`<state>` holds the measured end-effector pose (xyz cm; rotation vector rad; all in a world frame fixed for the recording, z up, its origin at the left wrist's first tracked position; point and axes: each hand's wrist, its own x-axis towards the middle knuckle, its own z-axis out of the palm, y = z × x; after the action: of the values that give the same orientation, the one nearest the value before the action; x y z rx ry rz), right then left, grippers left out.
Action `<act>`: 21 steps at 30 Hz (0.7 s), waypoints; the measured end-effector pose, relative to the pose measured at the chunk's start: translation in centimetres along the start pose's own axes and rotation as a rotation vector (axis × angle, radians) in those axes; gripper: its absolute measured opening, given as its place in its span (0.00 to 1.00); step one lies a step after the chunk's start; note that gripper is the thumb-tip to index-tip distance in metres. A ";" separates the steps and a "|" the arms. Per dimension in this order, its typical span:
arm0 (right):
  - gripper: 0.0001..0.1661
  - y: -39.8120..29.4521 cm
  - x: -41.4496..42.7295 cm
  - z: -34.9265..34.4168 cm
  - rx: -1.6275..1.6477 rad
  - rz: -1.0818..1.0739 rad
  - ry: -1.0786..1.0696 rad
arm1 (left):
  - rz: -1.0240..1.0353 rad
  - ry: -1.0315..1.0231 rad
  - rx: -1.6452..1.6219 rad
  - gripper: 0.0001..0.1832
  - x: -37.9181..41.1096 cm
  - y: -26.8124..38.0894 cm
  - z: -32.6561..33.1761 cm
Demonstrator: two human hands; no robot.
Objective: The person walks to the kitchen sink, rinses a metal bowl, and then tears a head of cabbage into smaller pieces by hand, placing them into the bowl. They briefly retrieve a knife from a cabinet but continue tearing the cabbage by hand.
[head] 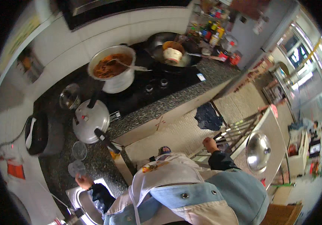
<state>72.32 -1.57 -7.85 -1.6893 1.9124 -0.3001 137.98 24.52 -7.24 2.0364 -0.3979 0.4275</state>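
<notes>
My left hand (84,180) is at a clear round bowl or lid (77,168) over the granite counter, beside the sink; blur hides the exact grip. Another clear round container (79,150) stands just beyond it. My right hand (210,144) hangs at my side, fingers curled, with nothing visible in it. On the counter lies a pressure cooker lid (89,121) with black handles. A tall pot (118,83) on the cooktop holds reddish-brown food and a metal ladle (132,67). A wok (156,42) holds a cream and brown container (173,54).
The steel sink (87,205) is at lower left, near a black appliance (44,135). A glass bowl (70,96) stands behind the cooker lid. Bottles (214,35) crowd the counter corner. At right, a table (274,135) bears a domed steel lid (258,152). Dark cloth (208,116) lies low down.
</notes>
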 end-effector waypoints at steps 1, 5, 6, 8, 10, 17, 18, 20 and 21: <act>0.12 1.1 0.4 -0.6 0.112 0.036 -0.007 | -0.057 -0.016 -0.034 0.17 -0.1 0.4 0.1; 0.11 -1.3 5.5 -2.9 0.267 -0.056 0.347 | -0.320 -0.038 0.072 0.16 -0.2 5.8 -0.2; 0.09 -2.3 8.3 -3.5 0.344 -0.089 0.466 | -0.224 -0.002 0.032 0.15 0.1 4.0 0.3; 0.11 -9.8 11.7 -8.1 0.662 -0.100 0.469 | 0.047 0.107 -0.122 0.15 -1.4 8.1 1.8; 0.14 -16.1 14.4 -13.0 0.677 -0.203 0.530 | 0.099 0.070 -0.164 0.15 -2.8 12.9 3.8; 0.15 -27.1 25.0 -19.5 0.776 -0.679 0.604 | 0.165 -0.019 -0.282 0.14 -12.9 26.1 16.5; 0.14 -27.3 26.9 -19.1 0.876 -0.686 0.457 | 0.104 -0.069 -0.394 0.14 -14.7 27.9 18.1; 0.13 -27.3 30.1 -18.8 0.795 -0.710 0.330 | 0.060 -0.157 -0.501 0.15 -17.9 33.5 21.1; 0.12 -27.0 31.8 -18.4 0.729 -0.689 0.267 | 0.078 -0.198 -0.496 0.15 -18.9 35.7 22.0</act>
<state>83.45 -40.66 12.78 -1.7474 1.0676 -1.3543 108.29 -9.54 1.34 1.5852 -0.6373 0.1508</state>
